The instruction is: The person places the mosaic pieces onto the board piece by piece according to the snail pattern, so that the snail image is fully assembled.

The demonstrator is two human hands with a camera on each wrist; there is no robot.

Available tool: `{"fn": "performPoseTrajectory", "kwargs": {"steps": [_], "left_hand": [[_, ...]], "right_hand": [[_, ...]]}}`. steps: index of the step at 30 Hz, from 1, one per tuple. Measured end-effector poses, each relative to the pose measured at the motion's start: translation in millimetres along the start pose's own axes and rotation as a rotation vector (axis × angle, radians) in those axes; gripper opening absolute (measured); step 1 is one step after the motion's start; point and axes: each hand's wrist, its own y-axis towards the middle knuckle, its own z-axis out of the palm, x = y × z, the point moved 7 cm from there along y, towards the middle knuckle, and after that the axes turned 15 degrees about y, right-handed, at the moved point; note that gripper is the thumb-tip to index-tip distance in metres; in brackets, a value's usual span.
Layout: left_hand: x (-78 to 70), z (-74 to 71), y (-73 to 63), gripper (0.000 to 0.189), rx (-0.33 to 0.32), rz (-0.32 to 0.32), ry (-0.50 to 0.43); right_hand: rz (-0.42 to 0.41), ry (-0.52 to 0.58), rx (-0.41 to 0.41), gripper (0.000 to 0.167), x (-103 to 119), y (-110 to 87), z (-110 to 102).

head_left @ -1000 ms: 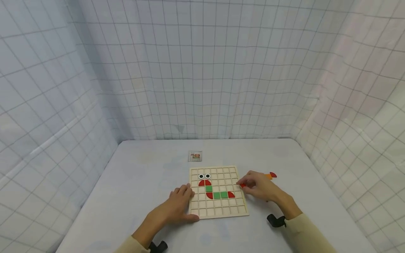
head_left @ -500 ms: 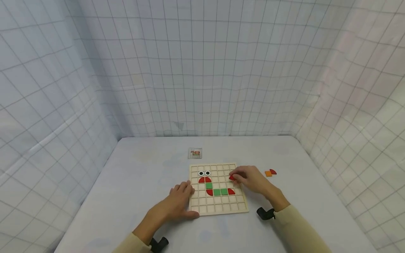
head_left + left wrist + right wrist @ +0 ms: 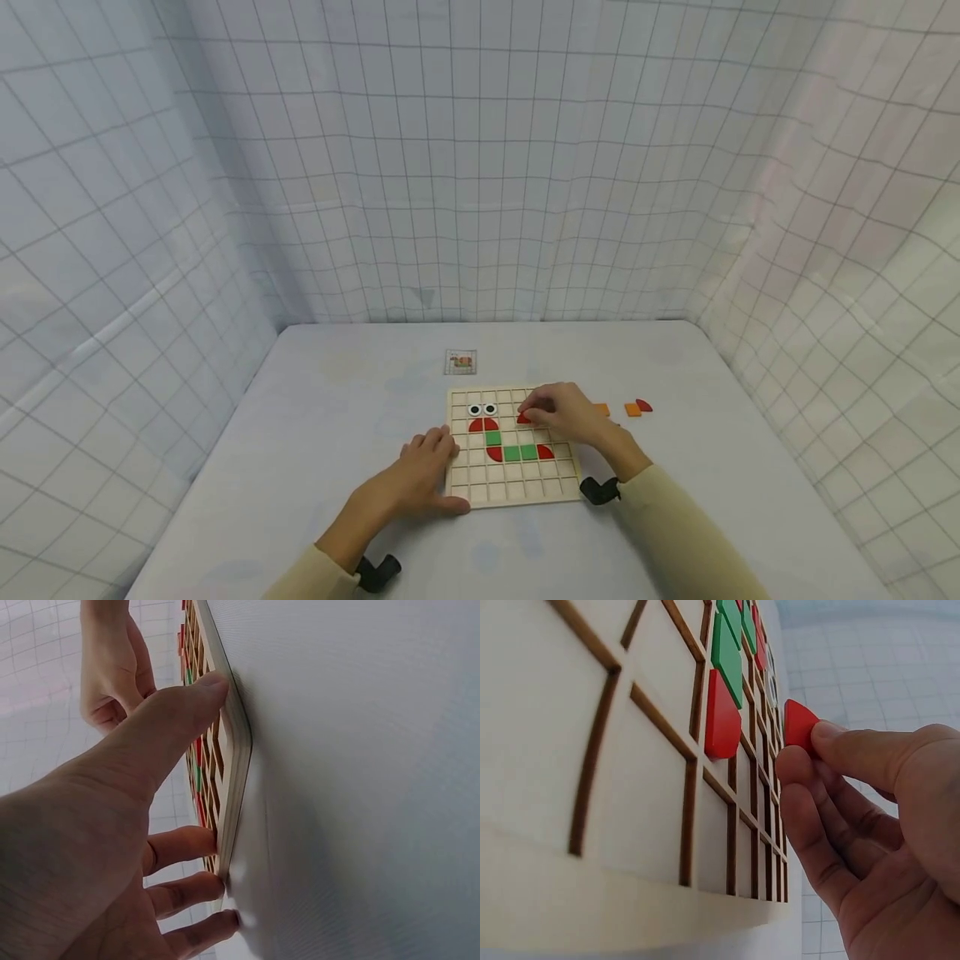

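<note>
A wooden grid board (image 3: 516, 492) lies on the table with red quarter-circle tiles (image 3: 545, 452), green square tiles (image 3: 512, 453) and two round eye tiles (image 3: 490, 409) set in its cells. My left hand (image 3: 423, 479) rests at the board's left side, fingertips along the edge and thumb (image 3: 202, 690) on the near corner. Between thumb and index finger, my right hand (image 3: 566, 414) pinches another red quarter-circle tile (image 3: 799, 726). It holds this tile just above the board, right of the eyes. Part of the board's far right is hidden behind that hand.
Right of the board lie an orange square tile (image 3: 633, 410), a second orange tile (image 3: 602, 409) partly behind the right hand, and a loose red quarter-circle tile (image 3: 644, 406). A small picture card (image 3: 461, 362) lies beyond the board. Grid-patterned curtains (image 3: 480, 208) surround the table.
My right hand has carried the red quarter-circle tile leftward from the board's right edge to over its upper middle. The left hand has stayed in place.
</note>
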Motion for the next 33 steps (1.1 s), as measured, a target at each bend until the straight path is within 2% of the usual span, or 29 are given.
{"fn": "performPoseTrajectory", "kwargs": {"steps": [4, 16, 19, 33], "left_hand": [[1.0, 0.9, -0.5, 0.092, -0.002, 0.001, -0.009], [0.5, -1.6, -2.6, 0.094, 0.002, 0.001, -0.016], [-0.1, -1.6, -2.9, 0.095, 0.005, 0.001, -0.018], [0.5, 0.2, -2.9, 0.094, 0.008, 0.002, -0.014]], "right_hand": [[-0.014, -0.004, 0.002, 0.011, 0, 6.3, 5], [0.062, 0.019, 0.018, 0.004, -3, 22.8, 20], [0.08, 0.008, 0.02, 0.004, -4, 24.5, 22], [0.069, -0.033, 0.032, 0.005, -3, 23.8, 24]]}}
